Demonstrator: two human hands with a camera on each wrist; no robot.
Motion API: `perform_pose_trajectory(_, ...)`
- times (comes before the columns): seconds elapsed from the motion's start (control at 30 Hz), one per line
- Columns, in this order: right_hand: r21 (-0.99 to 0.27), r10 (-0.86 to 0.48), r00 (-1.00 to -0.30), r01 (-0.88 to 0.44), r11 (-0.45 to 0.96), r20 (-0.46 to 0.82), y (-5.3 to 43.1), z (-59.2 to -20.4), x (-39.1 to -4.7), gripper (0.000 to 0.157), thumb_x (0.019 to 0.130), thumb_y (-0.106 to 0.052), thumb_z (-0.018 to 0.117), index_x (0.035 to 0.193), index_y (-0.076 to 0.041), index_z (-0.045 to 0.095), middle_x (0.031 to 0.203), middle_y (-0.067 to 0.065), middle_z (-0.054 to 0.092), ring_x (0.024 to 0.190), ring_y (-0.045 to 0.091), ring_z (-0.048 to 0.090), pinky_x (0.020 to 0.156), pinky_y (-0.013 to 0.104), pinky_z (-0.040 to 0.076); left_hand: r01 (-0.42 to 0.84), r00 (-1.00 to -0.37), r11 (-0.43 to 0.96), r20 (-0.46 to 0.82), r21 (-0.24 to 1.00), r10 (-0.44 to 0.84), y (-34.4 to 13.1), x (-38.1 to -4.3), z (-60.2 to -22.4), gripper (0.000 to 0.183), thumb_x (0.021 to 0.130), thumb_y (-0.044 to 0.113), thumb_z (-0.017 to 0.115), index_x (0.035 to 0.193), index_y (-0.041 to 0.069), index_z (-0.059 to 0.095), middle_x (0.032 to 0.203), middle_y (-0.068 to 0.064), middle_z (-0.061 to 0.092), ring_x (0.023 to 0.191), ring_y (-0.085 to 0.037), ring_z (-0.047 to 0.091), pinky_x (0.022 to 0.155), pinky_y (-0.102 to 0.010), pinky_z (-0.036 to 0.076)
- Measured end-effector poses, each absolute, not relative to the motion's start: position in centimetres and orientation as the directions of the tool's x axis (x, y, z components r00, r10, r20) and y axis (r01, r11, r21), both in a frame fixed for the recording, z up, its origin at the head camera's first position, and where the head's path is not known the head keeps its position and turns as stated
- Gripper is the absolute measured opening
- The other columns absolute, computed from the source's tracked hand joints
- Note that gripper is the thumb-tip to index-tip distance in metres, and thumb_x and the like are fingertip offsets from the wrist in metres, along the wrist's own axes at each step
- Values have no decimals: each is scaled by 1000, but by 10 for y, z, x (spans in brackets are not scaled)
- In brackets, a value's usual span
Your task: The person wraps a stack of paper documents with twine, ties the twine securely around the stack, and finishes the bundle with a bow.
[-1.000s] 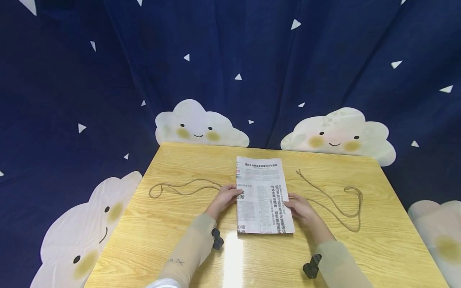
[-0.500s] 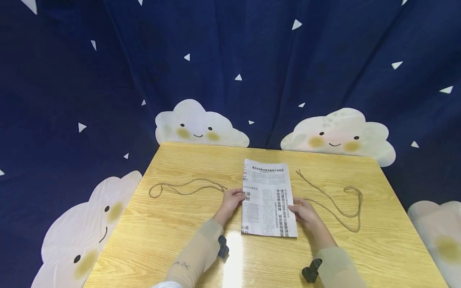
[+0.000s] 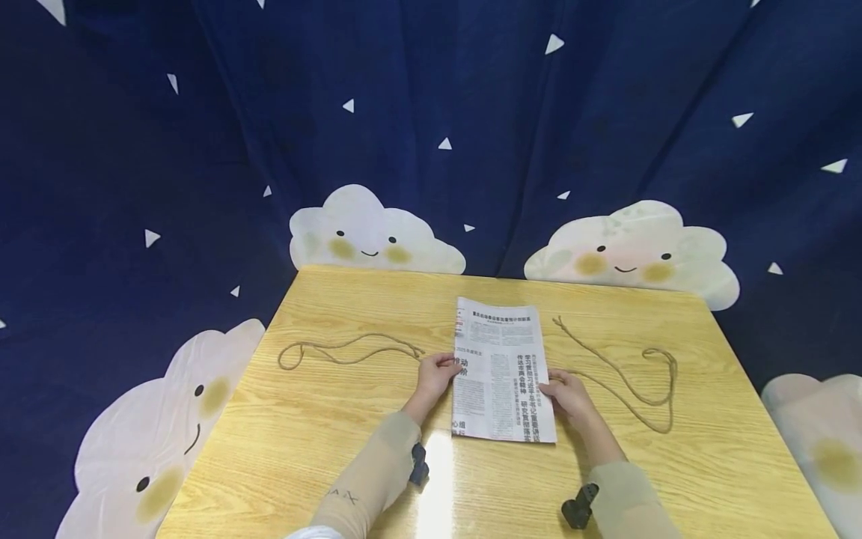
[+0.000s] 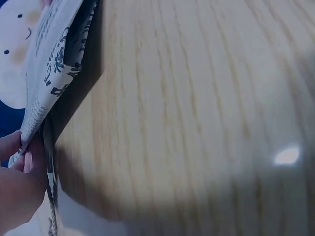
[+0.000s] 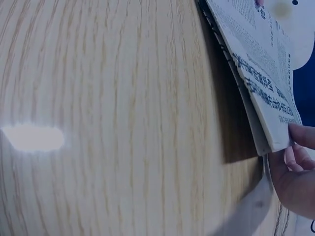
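Observation:
A folded newspaper [image 3: 498, 397] is held between both hands over the middle of the table. My left hand [image 3: 434, 378] pinches its left edge, thumb on top and fingers beneath. On the opposite edge my right hand [image 3: 569, 393] grips it the same way. The wrist views show the newspaper [image 4: 42, 83] raised a little off the wood, its layered folds visible along the near side. A brown cord [image 3: 367, 340] runs out from beside the left hand, and a cord [image 3: 633, 389] also lies to the right. Whether they join under the newspaper is hidden.
The wooden table [image 3: 303, 449] carries a bright light reflection near its front. Behind it hangs a dark blue curtain [image 3: 404, 112] with white triangles and smiling clouds. A small black device [image 3: 581, 505] sits on the right wrist, another [image 3: 419, 464] on the left.
Both hands have shifted the newspaper slightly right and nearer, mostly within the first half second. Since then it has stayed nearly still. The cords lie where they were.

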State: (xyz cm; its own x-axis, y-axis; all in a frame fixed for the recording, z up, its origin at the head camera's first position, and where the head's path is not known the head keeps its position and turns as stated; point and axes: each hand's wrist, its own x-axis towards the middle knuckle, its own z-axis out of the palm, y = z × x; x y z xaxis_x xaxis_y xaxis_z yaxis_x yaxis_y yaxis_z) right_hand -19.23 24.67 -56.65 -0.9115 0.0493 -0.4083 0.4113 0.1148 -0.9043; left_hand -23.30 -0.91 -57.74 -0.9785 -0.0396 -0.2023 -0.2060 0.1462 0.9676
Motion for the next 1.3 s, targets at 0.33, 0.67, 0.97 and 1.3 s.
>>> perform_pose_trajectory(0.33,-890,107,-925,381,252,-365,246,-571,-193,38,87,-3,54,120,12,46,89,14,62,69,15,60,62,26,52,-120,-992,265,-109,957,-59,-5,-234,-583,27,76,-1,68,101,-9,64,80,-10,63,72,-13,57,64,-22,51)
perform_pose_trajectory(0.67,-741,219,-952,304,599,-215,241,-567,-189,37,80,-9,62,111,10,55,80,13,57,70,21,52,57,25,44,-37,-999,433,-28,900,-29,0,-234,-580,26,73,-2,68,97,-11,63,71,-9,59,64,-12,54,57,-21,50)
perform_pose_trajectory(0.97,-532,87,-988,6,847,128,237,-580,-181,44,79,-6,65,120,5,52,114,28,49,105,43,47,89,54,40,-1,-1000,578,4,816,-8,0,-232,-584,17,74,6,71,85,-5,64,73,-6,53,65,-14,48,56,-23,44)
perform_pose_trajectory(1.3,-408,-71,-972,-159,899,222,226,-589,-179,36,88,-9,57,121,3,55,125,27,48,113,44,46,97,53,38,103,-990,592,142,799,-19,-13,-231,-586,15,72,7,72,75,-3,61,73,-7,52,67,-18,50,58,-29,46)
